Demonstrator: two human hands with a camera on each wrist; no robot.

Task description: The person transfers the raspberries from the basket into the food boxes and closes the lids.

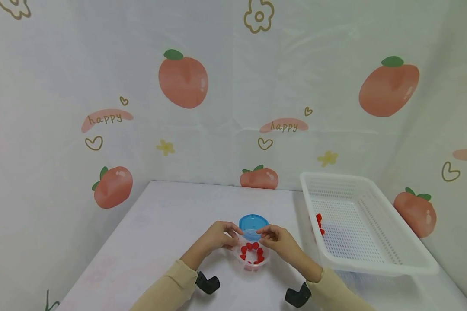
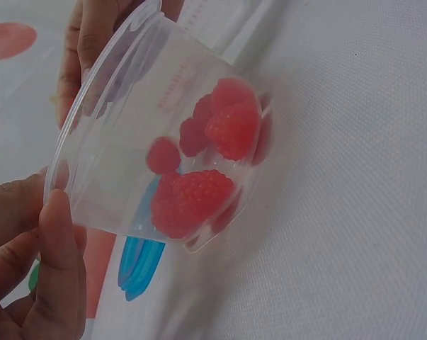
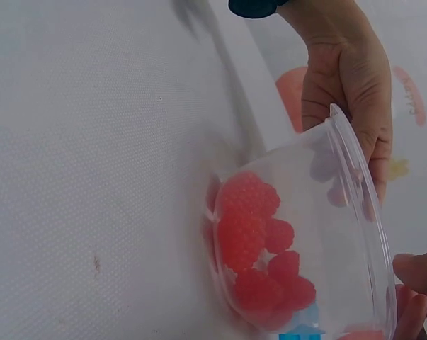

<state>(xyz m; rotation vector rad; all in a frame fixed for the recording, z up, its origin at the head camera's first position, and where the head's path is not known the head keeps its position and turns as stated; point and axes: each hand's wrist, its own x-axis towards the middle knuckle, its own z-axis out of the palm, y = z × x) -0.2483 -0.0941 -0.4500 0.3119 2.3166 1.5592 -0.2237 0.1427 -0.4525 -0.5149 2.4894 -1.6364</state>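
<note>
A clear plastic tub point(image 1: 250, 266) with several raspberries point(image 1: 260, 252) at its bottom stands on the table between both hands. My left hand point(image 1: 219, 235) pinches its rim on the left, thumb and fingertips showing at the rim in the left wrist view. My right hand point(image 1: 281, 242) holds the rim on the opposite side; in the right wrist view only its fingertips point(image 3: 411, 312) show at the frame edge. Just behind the tub lies a blue lid point(image 1: 253, 221), its lower part seen through clear plastic.
A white slotted basket point(image 1: 377, 265) stands on the right of the table, with red pieces point(image 1: 319, 223) by its left wall. The white-covered table point(image 1: 171, 216) meets a printed curtain point(image 1: 218, 142) at the back. Black wrist devices point(image 1: 208, 283) hang below both forearms.
</note>
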